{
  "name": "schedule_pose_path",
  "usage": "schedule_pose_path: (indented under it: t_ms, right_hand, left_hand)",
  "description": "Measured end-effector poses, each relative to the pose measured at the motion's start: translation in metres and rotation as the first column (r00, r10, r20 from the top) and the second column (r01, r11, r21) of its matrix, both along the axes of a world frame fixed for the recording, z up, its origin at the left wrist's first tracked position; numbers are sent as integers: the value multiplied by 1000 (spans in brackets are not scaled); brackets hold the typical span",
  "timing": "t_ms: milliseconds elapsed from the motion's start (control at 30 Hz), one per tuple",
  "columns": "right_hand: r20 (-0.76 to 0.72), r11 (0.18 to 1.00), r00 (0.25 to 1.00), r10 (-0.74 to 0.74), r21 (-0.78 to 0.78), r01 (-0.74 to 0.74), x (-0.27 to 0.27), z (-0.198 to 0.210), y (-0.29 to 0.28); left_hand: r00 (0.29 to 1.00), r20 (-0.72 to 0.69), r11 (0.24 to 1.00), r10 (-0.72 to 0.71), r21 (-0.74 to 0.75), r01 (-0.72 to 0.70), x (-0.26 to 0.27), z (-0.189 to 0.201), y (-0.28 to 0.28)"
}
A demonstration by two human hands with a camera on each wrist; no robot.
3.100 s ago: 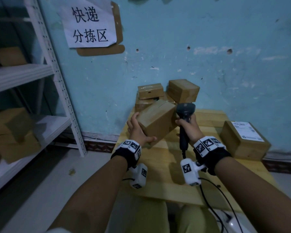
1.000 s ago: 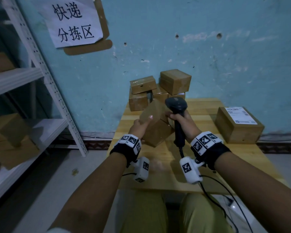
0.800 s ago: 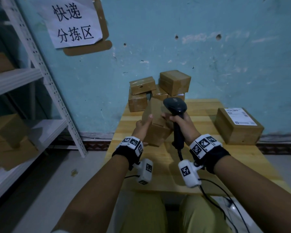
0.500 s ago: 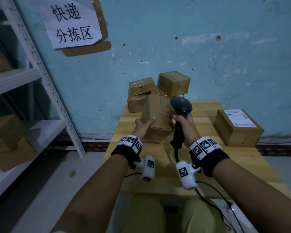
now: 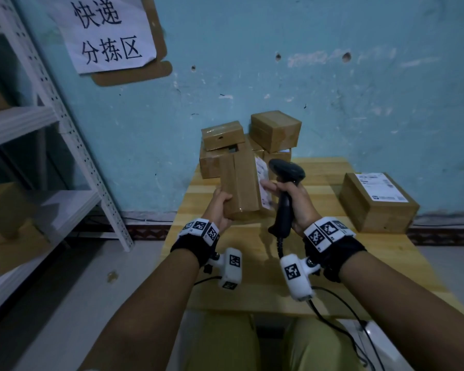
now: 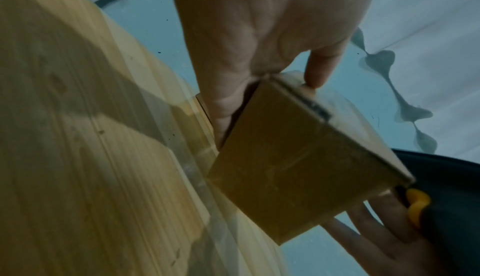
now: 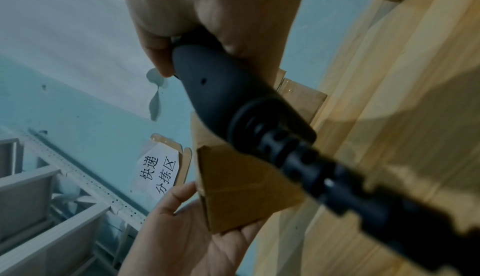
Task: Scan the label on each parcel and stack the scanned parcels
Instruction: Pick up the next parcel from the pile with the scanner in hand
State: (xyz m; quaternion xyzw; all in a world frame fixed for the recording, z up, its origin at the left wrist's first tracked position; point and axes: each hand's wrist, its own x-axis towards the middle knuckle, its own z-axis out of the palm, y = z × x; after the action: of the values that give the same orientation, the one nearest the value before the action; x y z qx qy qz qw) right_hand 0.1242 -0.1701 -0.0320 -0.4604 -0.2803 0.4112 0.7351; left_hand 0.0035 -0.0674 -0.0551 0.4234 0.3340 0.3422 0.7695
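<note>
My left hand [image 5: 220, 203] grips a brown cardboard parcel [image 5: 241, 183] by its lower left corner and holds it upright above the wooden table [image 5: 373, 253]. The parcel's white label [image 5: 261, 175] faces right. My right hand [image 5: 292, 199] grips the black barcode scanner [image 5: 285, 183] by its handle, and one of its fingers touches the label side of the parcel. In the left wrist view the parcel [image 6: 293, 169] sits between thumb and fingers. The right wrist view shows the scanner [image 7: 233, 104] handle in my fist.
Several brown parcels [image 5: 275, 131] are piled at the table's far edge against the blue wall. One labelled parcel [image 5: 378, 202] lies alone at the right. A white metal shelf [image 5: 51, 121] with boxes stands at the left. The scanner cable [image 5: 340, 325] trails down toward my lap.
The parcel has been turned from a tilted pose to upright, so its white label now shows on the right side. The scanner stayed close beside it.
</note>
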Motion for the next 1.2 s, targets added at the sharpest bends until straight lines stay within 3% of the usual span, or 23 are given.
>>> schedule_pose_path:
  t_ms: [100, 233, 467, 633, 733, 1033, 1200]
  right_hand:
    - [33, 1000, 999, 26, 5, -26, 1, -1, 0]
    - [20, 999, 999, 45, 4, -45, 0, -5, 3]
    - [6, 999, 999, 49, -13, -48, -6, -9, 6]
    - [57, 997, 996, 74, -25, -73, -7, -12, 8]
    - [102, 996, 991, 90, -37, -86, -6, -12, 6]
    - [-1, 999, 1000, -9, -46, 9, 1, -24, 11]
    - [23, 997, 999, -40, -72, 41, 6, -28, 10]
  left_hand:
    - [998, 32, 997, 48, 61, -50, -1, 0, 3]
    - [998, -24, 994, 49, 103, -46, 2, -2, 8]
    - [926, -376, 952, 41, 296, 78, 4, -15, 11]
    - [882, -465, 924, 82, 367, 108, 7, -14, 13]
    - [861, -506, 920, 51, 360, 157, 7, -8, 16]
    - [843, -537, 956, -28, 233, 180, 0, -6, 26]
    - [875, -479, 964, -69, 194, 182, -3, -12, 22]
